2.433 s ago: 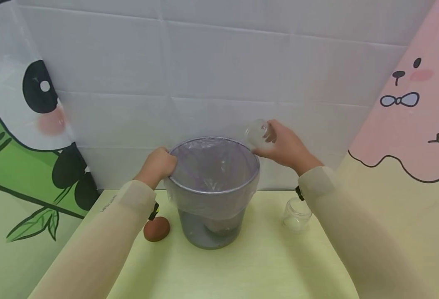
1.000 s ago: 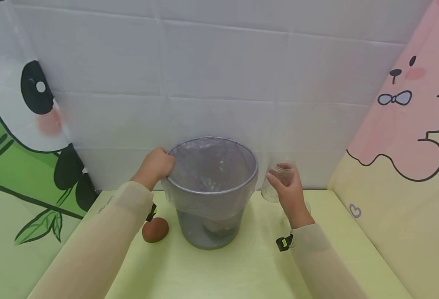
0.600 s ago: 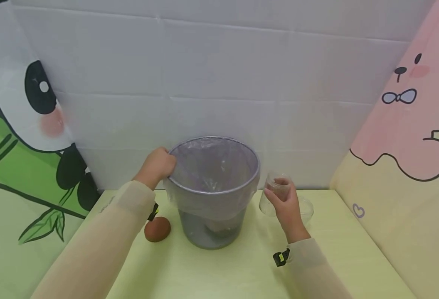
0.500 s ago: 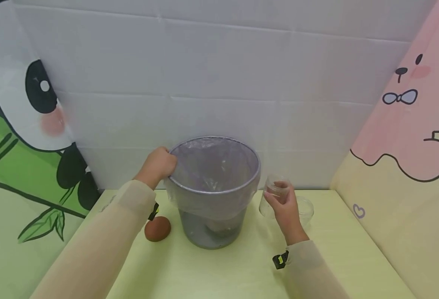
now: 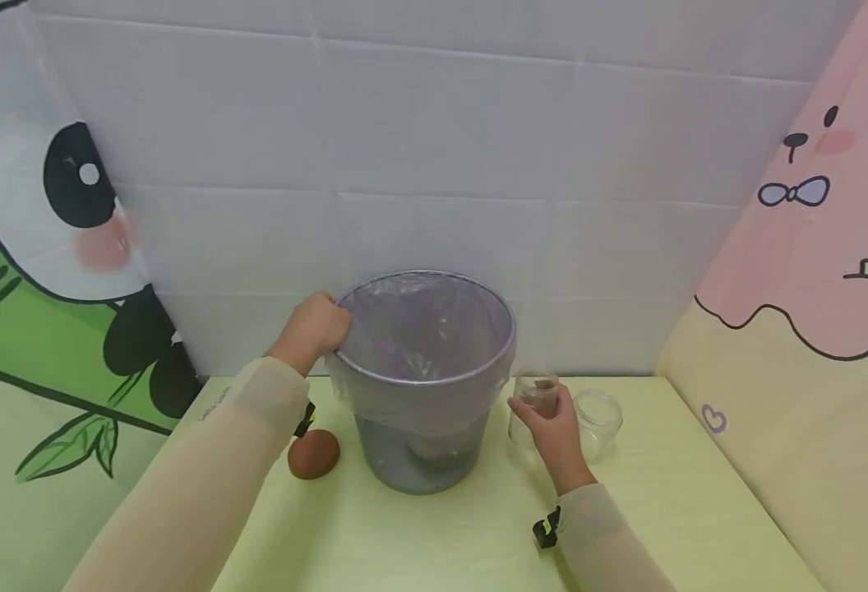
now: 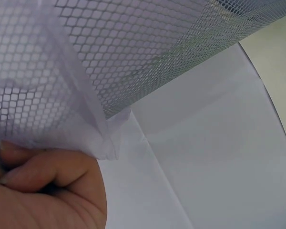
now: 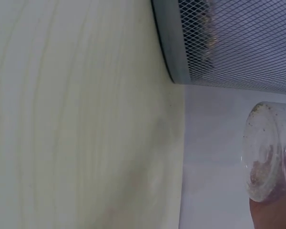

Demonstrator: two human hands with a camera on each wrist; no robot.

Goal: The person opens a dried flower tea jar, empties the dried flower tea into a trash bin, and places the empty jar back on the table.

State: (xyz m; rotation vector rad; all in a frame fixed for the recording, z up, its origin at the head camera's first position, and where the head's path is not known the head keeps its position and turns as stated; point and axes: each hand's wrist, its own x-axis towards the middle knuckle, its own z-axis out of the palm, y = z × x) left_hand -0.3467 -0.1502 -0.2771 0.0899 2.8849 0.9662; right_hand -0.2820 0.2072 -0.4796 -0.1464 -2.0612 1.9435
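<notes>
A grey mesh waste bin [image 5: 412,452] stands on the table, lined with a clear plastic bag [image 5: 419,403] folded over its rim. My left hand [image 5: 311,329] grips that rim at the left; in the left wrist view its curled fingers lie against the bag's edge. To the right of the bin, my right hand [image 5: 554,436] holds a clear jar [image 5: 520,429] upright, low by the table. Small specks cling to the jar's base [image 7: 262,148] in the right wrist view. Whether the base touches the table, I cannot tell. A second clear jar [image 5: 601,419] stands just right of that hand.
A rounded brown object [image 5: 313,454] lies on the pale table [image 5: 434,543] left of the bin, near my left sleeve. A white sheet [image 5: 419,164] hangs behind the table. Decorated walls [image 5: 767,395] flank both sides.
My right hand has brought its jar down from beside the bin's right rim to just above or on the table, turning it upright. The left hand keeps its place on the rim.
</notes>
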